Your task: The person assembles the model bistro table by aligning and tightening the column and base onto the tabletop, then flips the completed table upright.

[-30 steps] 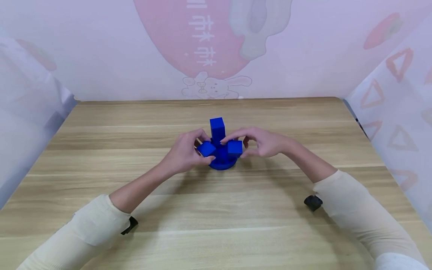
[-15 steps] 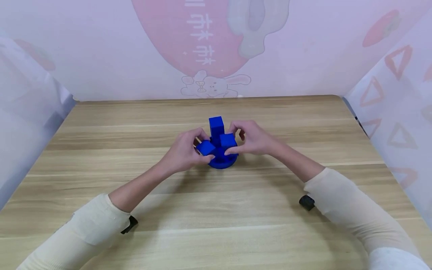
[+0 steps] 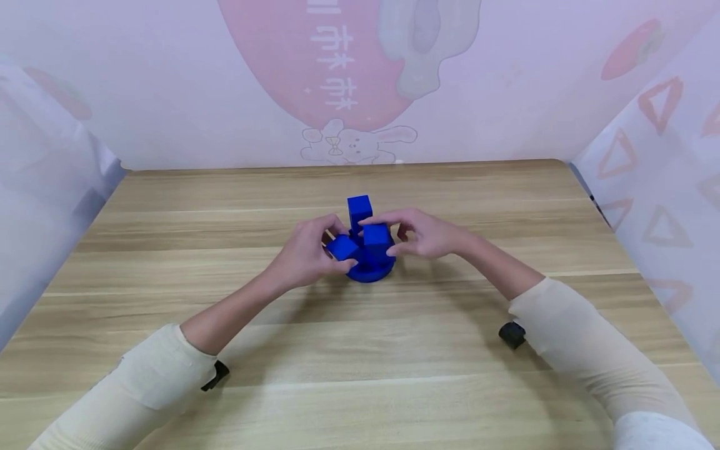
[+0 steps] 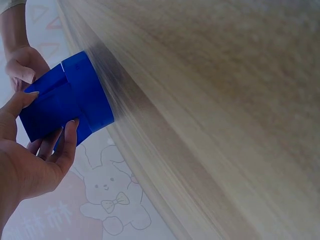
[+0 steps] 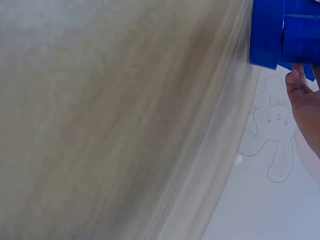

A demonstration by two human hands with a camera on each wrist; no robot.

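A blue piece stands upright on the table, with a round base (image 3: 371, 275) and three square-topped blocks rising from it. My left hand (image 3: 306, 253) holds the left block (image 3: 342, 247), thumb on the near side and fingers behind. My right hand (image 3: 430, 236) is around the right block (image 3: 376, 236), its index finger reaching along the far side and its thumb at the near right corner. Untouched, the back block (image 3: 360, 209) rises behind both. In the left wrist view, the thumb and fingers of the left hand (image 4: 37, 167) span the blue body above the base (image 4: 92, 97).
The wood-grain table (image 3: 382, 369) surrounds the piece. A pale printed wall (image 3: 197, 87) borders its far edge, and more printed sheets stand at both sides. A small black device (image 3: 512, 335) sits under the right sleeve, another black device (image 3: 216, 375) under the left.
The right block has shifted left and a little away, closer to the back block. My right hand went left with it, its index finger lifting off and reaching over again. The left hand stays put.
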